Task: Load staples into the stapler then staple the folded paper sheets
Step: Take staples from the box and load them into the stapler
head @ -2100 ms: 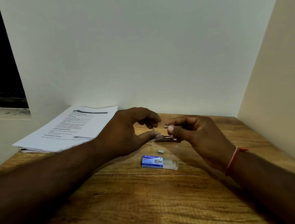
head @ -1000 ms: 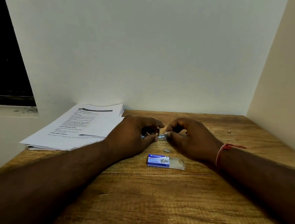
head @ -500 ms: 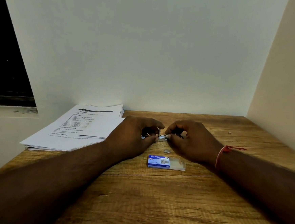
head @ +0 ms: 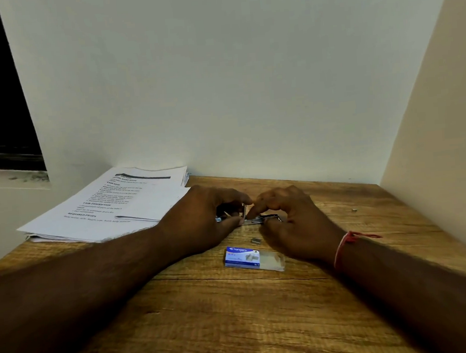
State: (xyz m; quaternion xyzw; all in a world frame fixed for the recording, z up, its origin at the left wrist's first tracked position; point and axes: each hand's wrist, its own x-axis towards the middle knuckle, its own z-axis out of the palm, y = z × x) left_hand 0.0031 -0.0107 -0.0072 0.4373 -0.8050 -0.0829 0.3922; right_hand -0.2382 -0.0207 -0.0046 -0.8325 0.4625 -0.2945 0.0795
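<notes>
1 stapler (head: 261, 219) lies on the table (head: 237, 315) between 2 hands. The left hand (head: 201, 216) pinches its left end with curled fingers; the right hand (head: 295, 221) curls over its right end, gripping it. Nearer: 1 staple box (head: 242, 256) and 1 loose strip (head: 256, 240). 1 paper stack (head: 111, 205) lies left.

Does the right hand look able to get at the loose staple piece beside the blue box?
Probably yes: the staple piece lies uncovered on the table right beside the right hand, nothing between them, though that hand pinches the stapler and must release first.
</notes>
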